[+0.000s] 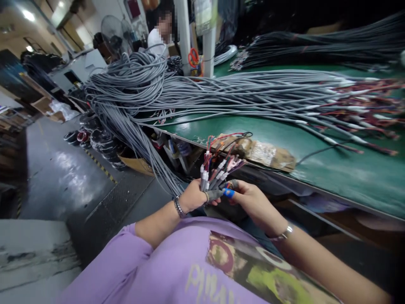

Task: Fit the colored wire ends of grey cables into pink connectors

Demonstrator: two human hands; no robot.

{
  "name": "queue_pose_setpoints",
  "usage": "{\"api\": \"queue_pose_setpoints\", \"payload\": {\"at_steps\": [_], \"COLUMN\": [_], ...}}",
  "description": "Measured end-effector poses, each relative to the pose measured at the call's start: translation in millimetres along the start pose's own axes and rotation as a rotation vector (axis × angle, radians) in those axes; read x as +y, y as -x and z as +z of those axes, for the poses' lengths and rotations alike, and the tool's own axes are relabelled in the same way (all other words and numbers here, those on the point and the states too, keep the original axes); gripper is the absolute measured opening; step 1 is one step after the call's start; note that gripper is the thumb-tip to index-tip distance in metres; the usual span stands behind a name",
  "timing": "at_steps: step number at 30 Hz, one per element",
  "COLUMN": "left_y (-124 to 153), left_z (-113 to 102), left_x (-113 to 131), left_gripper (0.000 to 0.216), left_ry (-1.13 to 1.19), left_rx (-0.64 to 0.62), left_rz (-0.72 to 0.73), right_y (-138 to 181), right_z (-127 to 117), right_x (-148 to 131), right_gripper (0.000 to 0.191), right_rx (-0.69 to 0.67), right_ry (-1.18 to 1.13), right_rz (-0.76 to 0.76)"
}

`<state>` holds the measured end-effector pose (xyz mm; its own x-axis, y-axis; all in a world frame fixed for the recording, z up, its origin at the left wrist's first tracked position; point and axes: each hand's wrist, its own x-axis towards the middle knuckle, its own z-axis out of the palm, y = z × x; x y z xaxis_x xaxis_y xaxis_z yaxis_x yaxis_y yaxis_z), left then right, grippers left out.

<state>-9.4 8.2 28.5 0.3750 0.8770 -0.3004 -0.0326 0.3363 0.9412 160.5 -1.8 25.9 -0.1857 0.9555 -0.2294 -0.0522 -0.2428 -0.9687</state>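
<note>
My left hand (193,196) is closed around a bunch of grey cables (211,174) whose stripped ends fan out upward into red, blue and white wires. My right hand (249,198) meets it from the right, its fingertips in grey and blue finger cots pinching the same bunch just below the wire ends. Both hands hover below the front edge of the green workbench (332,169). A taped cardboard pad (262,153) lies on the bench edge just behind the wires.
A thick pile of long grey cables (196,88) spans the bench and droops over its left end toward the floor. Black cable bundles (316,42) lie farther back. Cable coils (95,139) sit on the floor at left. Another person (160,36) is at the far end.
</note>
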Motion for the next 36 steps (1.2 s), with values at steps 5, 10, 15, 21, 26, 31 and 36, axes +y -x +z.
{"api": "queue_pose_setpoints", "payload": {"at_steps": [5,10,15,21,26,31,36], "left_y": [2.8,3.5,-1.9,-5.3,-5.2,-4.3,-4.7], "left_z": [-0.5,1.1,1.7,6.7,8.9,10.1,10.2], "left_x": [-6.0,-4.6,-2.4,-2.1,0.9,-0.1,-4.0], "left_gripper": [0.049,0.04,0.034,0.034,0.033,0.034,0.035], "left_ry": [-0.038,-0.066,-0.025,0.103,0.14,0.108,0.078], "left_rx": [0.058,0.043,0.145,0.239,0.28,0.296,0.28], "left_rz": [-0.027,0.013,0.119,0.167,0.162,0.129,0.092], "right_y": [-0.9,-0.9,0.6,4.6,3.7,-1.5,-8.7], "right_z": [4.7,4.6,4.7,7.9,6.9,7.0,11.1], "right_x": [0.2,3.3,3.6,8.8,6.8,-2.8,1.2], "right_gripper": [0.039,0.039,0.038,0.04,0.042,0.045,0.035], "right_rx": [0.063,0.085,0.06,0.013,0.011,0.018,0.053], "right_ry": [0.005,0.072,-0.088,-0.09,-0.08,-0.033,0.023], "right_rz": [0.008,-0.062,-0.021,-0.033,-0.04,-0.031,-0.057]}}
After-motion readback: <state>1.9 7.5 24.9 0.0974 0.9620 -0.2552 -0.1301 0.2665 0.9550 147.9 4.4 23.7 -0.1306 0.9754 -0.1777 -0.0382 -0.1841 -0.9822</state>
